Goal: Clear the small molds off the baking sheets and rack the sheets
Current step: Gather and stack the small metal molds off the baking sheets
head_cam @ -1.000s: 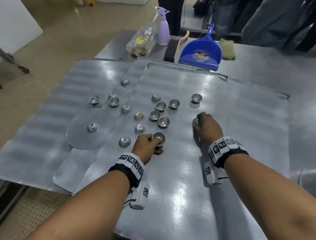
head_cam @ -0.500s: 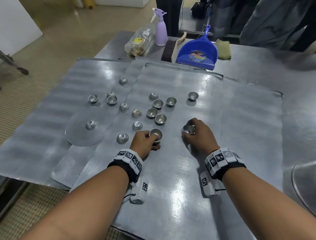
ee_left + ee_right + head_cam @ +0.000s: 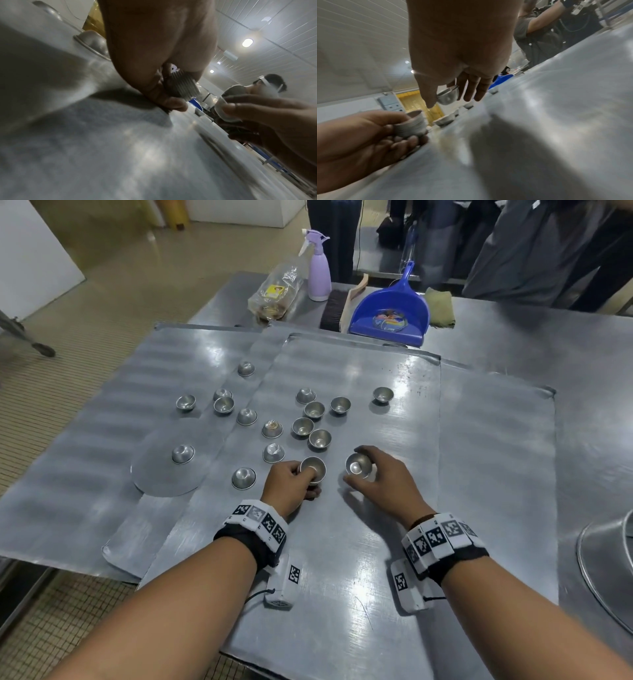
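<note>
Several small round metal molds (image 3: 311, 426) lie scattered on overlapping baking sheets (image 3: 394, 440), some upright, some upside down. My left hand (image 3: 291, 481) grips a nested stack of molds (image 3: 313, 469), resting low on the top sheet; the stack's ribbed side (image 3: 181, 86) shows in the left wrist view and again as the stack (image 3: 410, 126) in the right wrist view. My right hand (image 3: 380, 474) pinches one single mold (image 3: 358, 465) just above the sheet, a short gap right of the stack. That mold (image 3: 447, 96) sits between thumb and fingers.
A flat round metal disc (image 3: 161, 474) with one mold on it lies on the left sheet. At the table's back stand a purple spray bottle (image 3: 319, 268), a plastic bag (image 3: 274, 296), a brush (image 3: 337, 306) and a blue dustpan (image 3: 390, 313). A large round pan (image 3: 606, 563) sits at right.
My right hand picked up a mold from the sheet's middle right and carried it left and toward me, close to the stack. My left hand kept hold of the stack and hardly moved.
</note>
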